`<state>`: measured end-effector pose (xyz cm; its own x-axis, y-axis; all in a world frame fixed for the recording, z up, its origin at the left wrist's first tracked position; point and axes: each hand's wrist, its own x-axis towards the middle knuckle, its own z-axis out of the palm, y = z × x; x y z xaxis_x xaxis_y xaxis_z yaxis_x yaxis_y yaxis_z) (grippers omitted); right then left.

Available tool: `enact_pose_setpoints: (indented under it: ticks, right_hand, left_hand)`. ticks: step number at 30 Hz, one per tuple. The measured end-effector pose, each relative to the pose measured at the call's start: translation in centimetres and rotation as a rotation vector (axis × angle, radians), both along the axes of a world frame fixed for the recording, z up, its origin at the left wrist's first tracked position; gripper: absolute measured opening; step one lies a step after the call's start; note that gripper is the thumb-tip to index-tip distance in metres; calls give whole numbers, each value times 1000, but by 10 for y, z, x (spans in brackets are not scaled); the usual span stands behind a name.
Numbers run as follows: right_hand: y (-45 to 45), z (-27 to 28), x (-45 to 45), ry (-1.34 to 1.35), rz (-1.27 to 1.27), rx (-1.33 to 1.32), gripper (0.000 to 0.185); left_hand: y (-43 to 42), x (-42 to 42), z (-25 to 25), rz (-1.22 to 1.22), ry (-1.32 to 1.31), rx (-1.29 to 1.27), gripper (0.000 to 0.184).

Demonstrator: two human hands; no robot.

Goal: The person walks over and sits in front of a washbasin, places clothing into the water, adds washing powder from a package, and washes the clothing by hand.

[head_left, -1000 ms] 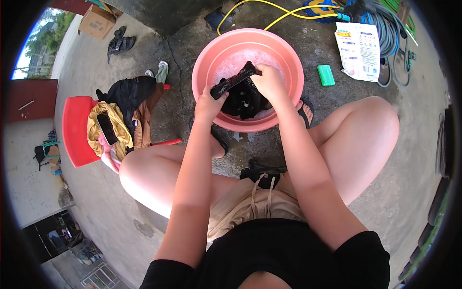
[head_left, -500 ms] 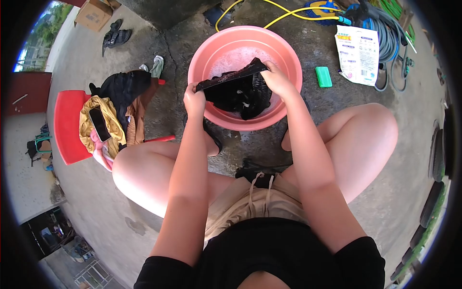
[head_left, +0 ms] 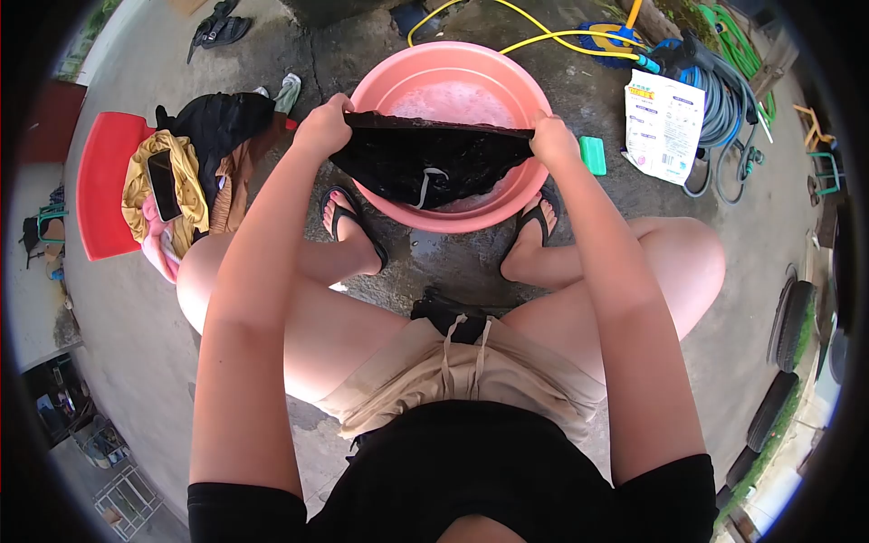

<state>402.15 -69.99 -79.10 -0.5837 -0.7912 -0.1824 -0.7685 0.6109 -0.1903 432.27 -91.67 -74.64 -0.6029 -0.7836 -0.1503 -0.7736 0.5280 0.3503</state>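
A wet black garment (head_left: 398, 158) with a long waistband and a pale drawstring hangs stretched between my hands. My left hand (head_left: 323, 129) is closed on one end of the band, just outside the left rim of the pink basin (head_left: 518, 86). At the other end, my right hand (head_left: 554, 141) grips the band over the basin's right rim. The garment's body droops over the front of the basin, covering part of the inside. Foamy water (head_left: 448, 101) shows behind it.
A red plastic chair (head_left: 104, 181) on the left bears yellow cloth (head_left: 136, 190), dark clothes and a phone (head_left: 164, 185). Right of the basin are a green soap bar (head_left: 592, 156), a white printed bag (head_left: 663, 127) and a coiled hose (head_left: 720, 77). My sandaled feet flank the basin's front.
My hands have moved apart, the left one going farther left and up. The black garment's waistband is now pulled straight and level, and its drawstring shows. The view has shifted slightly.
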Motion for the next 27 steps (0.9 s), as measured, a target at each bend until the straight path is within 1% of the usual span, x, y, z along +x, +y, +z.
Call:
enact_pose_setpoints:
  ticks: [1, 2, 3, 5, 6, 7, 8, 10, 11, 12, 13, 14, 15, 16, 18, 19, 21, 22, 23, 24, 25, 27]
  right_hand:
    - [2, 1, -4, 35, 8, -18, 31]
    - [4, 2, -7, 68, 15, -36, 31]
    - [7, 4, -9, 99, 22, -54, 31]
    - [15, -18, -20, -139, -164, -67, 36]
    - [19, -34, -25, -258, -259, -75, 38]
    - [21, -34, -24, -378, -355, -82, 41]
    - [26, -35, -18, -694, -537, -96, 44]
    - [33, -43, -3, -1133, -745, -190, 49]
    - [33, -50, 6, -1191, -780, -219, 48]
    - [33, -61, 14, -1250, -816, -251, 48]
    - [32, -66, 22, -1309, -852, -284, 47]
    - [34, -71, 29, -1333, -876, -409, 45]
    - [36, -75, 35, -1353, -897, -533, 43]
    - [37, -77, 39, -1372, -915, -659, 41]
    - [34, -80, 34, -1391, -911, -746, 40]
    - [31, -82, 29, -1400, -908, -792, 40]
    - [24, -75, 14, -1326, -843, -766, 40]
    - [22, -63, 10, -1289, -811, -751, 40]
    - [19, -35, 16, -1134, -880, -760, 38]
    - [17, -23, 11, -1080, -836, -688, 36]
    - [16, -19, 3, -1026, -792, -617, 34]
    - [19, -22, -22, -609, -303, -339, 33]
  left_hand:
    - [1, 1, 5, -55, -74, 4, 29]
    - [0, 8, -2, -121, -107, -147, 24]
    - [1, 15, -6, -124, -114, -169, 24]
    - [4, 24, -11, -132, -125, -218, 24]
    - [4, 28, -19, -99, -148, -204, 25]
    - [6, 30, -27, -66, -171, -189, 25]
    - [6, 33, -35, -32, -195, -173, 26]
    - [19, 21, -26, 306, -19, 301, 29]
    - [23, 17, -23, 472, 70, 539, 30]
    - [23, 16, -29, 525, 140, 624, 36]
    - [24, 15, -34, 582, 254, 687, 37]
    - [26, 15, -38, 638, 369, 749, 38]
    - [30, 14, -37, 696, 485, 810, 38]
    - [31, 15, -35, 686, 534, 844, 40]
    - [31, 17, -29, 663, 630, 909, 44]
    - [27, 20, -32, 607, 610, 940, 43]
    - [8, 31, -43, 495, 571, 1002, 40]
    - [1, 34, -44, 444, 467, 919, 38]
    - [-5, 38, -45, 394, 363, 836, 35]
    - [-8, 41, -45, 343, 258, 753, 33]
    - [-8, 42, -44, 297, 189, 709, 30]
    - [-10, 43, -37, 203, 55, 616, 26]
